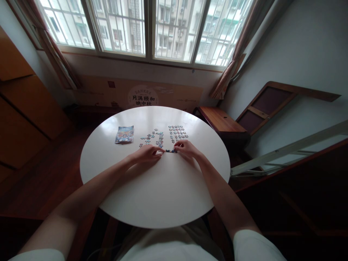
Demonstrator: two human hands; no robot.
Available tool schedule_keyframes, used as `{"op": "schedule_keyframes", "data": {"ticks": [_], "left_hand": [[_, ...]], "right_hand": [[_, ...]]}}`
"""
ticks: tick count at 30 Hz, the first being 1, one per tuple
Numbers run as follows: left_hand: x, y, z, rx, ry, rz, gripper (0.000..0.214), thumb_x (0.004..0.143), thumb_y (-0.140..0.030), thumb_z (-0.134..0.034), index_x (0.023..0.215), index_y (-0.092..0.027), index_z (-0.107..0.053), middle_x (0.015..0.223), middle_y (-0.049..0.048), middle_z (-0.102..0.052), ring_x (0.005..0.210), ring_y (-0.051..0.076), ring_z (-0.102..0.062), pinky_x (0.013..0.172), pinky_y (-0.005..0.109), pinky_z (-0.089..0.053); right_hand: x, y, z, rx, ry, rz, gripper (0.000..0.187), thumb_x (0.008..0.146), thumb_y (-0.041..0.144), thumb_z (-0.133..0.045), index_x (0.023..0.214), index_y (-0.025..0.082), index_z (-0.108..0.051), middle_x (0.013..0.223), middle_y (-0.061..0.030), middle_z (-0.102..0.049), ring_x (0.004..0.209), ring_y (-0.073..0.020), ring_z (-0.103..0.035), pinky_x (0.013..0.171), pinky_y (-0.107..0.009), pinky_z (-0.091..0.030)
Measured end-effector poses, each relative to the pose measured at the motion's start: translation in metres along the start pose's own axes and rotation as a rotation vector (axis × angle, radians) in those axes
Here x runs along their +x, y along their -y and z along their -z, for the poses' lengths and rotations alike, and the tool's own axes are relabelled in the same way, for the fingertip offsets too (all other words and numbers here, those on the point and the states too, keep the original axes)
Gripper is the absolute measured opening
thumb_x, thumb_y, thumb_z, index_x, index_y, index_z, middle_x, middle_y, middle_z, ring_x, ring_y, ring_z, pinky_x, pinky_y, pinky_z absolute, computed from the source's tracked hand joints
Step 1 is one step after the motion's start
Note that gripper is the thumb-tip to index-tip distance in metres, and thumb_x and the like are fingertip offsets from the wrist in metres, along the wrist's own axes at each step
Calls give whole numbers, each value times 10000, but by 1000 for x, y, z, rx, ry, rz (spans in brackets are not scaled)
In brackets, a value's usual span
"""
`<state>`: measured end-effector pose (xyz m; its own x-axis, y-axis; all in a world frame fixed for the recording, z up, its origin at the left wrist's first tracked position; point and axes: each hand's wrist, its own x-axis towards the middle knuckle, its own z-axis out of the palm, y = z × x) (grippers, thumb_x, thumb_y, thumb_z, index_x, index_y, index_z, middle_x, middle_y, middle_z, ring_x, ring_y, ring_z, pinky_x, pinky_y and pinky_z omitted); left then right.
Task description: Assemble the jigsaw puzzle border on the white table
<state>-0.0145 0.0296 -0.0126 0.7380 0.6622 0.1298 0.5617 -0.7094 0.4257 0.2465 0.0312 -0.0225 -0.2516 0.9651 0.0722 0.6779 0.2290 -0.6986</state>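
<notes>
A short dark strip of joined jigsaw pieces lies on the white round table. At its left end is my left hand, fingertips closed on the strip's edge. My right hand pinches a small jigsaw piece at the right end, partly hidden by the fingers. Just beyond my hands, loose jigsaw pieces are scattered on the left. More jigsaw pieces stand in neat rows on the right, some close to my right fingers.
A colourful printed packet lies on the table's left side. Beyond the right edge stands a wooden bench, with a brown-framed panel leaning on the wall. A printed cardboard panel is under the window.
</notes>
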Motion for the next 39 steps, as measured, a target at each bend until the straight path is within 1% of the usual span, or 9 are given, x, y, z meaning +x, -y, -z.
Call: {"op": "schedule_keyframes", "data": {"ticks": [6,12,18,24,28,32,39], "left_hand": [[-1,-3,2,6,1,5,362,865,-371,-495,1139,-230,-687,527,-55,-459,492,85,-400,522,205,-236],[0,-2,1,7,-5,10,374,860,-394,-492,1127,-226,-693,508,-57,-433,480,88,-399,512,201,-238],[-1,-2,1,4,1,9,373,866,-390,-491,1141,-233,-687,526,-52,-458,489,88,-409,515,200,-238],[0,0,1,1,5,-3,378,871,-381,-489,1154,-218,-680,535,-49,-468,490,85,-385,517,203,-228],[0,2,-1,-4,5,-7,369,868,-379,-490,1151,-236,-680,544,-50,-469,497,87,-388,521,204,-227],[0,3,-1,0,4,-14,370,871,-366,-490,1156,-225,-678,542,-49,-474,494,86,-382,525,209,-230],[0,1,-1,-4,5,-17,366,873,-365,-486,1146,-218,-681,544,-52,-466,495,83,-386,523,203,-231]], "right_hand": [[1,-3,0,3,16,14,246,732,350,-638,836,144,-725,713,-32,-656,634,-123,-540,575,-227,-404],[2,-4,-2,39,17,7,236,721,340,-643,824,142,-718,696,-24,-640,619,-116,-528,571,-225,-404],[2,-3,-3,37,12,3,225,720,329,-643,823,143,-717,693,-18,-636,613,-112,-523,562,-218,-398],[2,-4,-2,15,13,12,223,731,334,-647,827,146,-718,707,-23,-652,625,-117,-543,564,-218,-403],[3,-8,0,46,19,17,249,737,352,-662,856,140,-713,733,-41,-684,648,-133,-582,589,-228,-433],[4,-11,1,81,23,21,248,740,338,-673,876,133,-708,761,-58,-706,660,-143,-607,601,-234,-449],[3,-10,0,72,25,20,220,755,312,-667,874,131,-709,773,-66,-715,685,-149,-624,607,-232,-458]]}}
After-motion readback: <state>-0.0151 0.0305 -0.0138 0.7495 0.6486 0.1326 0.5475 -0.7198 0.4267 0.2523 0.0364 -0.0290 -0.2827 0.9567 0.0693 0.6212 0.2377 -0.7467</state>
